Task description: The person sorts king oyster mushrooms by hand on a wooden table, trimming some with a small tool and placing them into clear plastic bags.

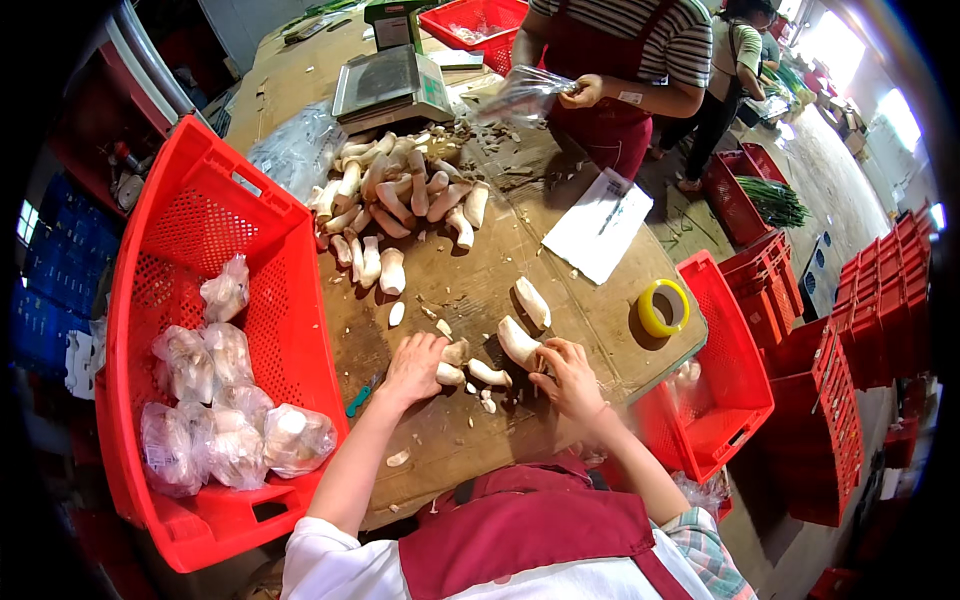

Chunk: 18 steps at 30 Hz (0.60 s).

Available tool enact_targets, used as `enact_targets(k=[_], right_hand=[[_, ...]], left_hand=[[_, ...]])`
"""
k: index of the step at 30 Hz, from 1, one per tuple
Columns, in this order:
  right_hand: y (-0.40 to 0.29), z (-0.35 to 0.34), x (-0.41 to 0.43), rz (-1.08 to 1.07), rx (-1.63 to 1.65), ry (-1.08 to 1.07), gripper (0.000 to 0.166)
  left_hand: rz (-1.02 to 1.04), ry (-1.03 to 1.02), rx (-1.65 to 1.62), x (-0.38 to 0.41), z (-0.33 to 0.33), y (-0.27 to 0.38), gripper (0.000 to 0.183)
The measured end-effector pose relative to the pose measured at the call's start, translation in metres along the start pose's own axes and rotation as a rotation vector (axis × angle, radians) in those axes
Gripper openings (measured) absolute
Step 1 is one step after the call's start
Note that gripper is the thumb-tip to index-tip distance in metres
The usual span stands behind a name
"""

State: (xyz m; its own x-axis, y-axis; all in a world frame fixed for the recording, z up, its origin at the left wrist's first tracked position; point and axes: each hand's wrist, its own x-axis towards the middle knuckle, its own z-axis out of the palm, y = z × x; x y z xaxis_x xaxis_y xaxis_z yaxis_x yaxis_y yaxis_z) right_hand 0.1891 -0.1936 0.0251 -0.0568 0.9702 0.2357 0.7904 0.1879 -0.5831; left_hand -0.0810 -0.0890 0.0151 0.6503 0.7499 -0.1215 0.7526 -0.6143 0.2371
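Note:
On the cardboard-covered table (442, 450), my left hand (412, 369) lies over a few king oyster mushrooms (450, 373); how firmly it grips them is hidden. The fingers of my right hand (566, 377) touch the lower end of a thick king oyster mushroom (517, 341). Another mushroom (532, 302) lies just beyond it, and a small one (489, 372) sits between my hands among trimmings. A large mushroom pile (405, 184) is heaped farther back. A teal-handled knife (358, 401) rests left of my left wrist.
A red crate (217, 517) with bagged mushrooms (232, 435) stands at left. Yellow tape (663, 307), white paper (598, 225) and a scale (394, 86) are on the table. A co-worker opposite holds a plastic bag (529, 94). Another red crate (724, 405) stands at right.

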Motion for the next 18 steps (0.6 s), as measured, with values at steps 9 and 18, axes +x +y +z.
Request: enact_targets(k=[9,18], right_hand=[[0.004,0.041,0.033,0.067,-0.274,-0.098,0.043],[0.040,0.005,0.017,0.922,1.710,-0.135,0.051]], left_hand=[[0.192,0.230,-0.272,-0.006,0.011,0.057,0.075],[0.350,0.206,-0.251,0.009,0.021,0.047,0.062]])
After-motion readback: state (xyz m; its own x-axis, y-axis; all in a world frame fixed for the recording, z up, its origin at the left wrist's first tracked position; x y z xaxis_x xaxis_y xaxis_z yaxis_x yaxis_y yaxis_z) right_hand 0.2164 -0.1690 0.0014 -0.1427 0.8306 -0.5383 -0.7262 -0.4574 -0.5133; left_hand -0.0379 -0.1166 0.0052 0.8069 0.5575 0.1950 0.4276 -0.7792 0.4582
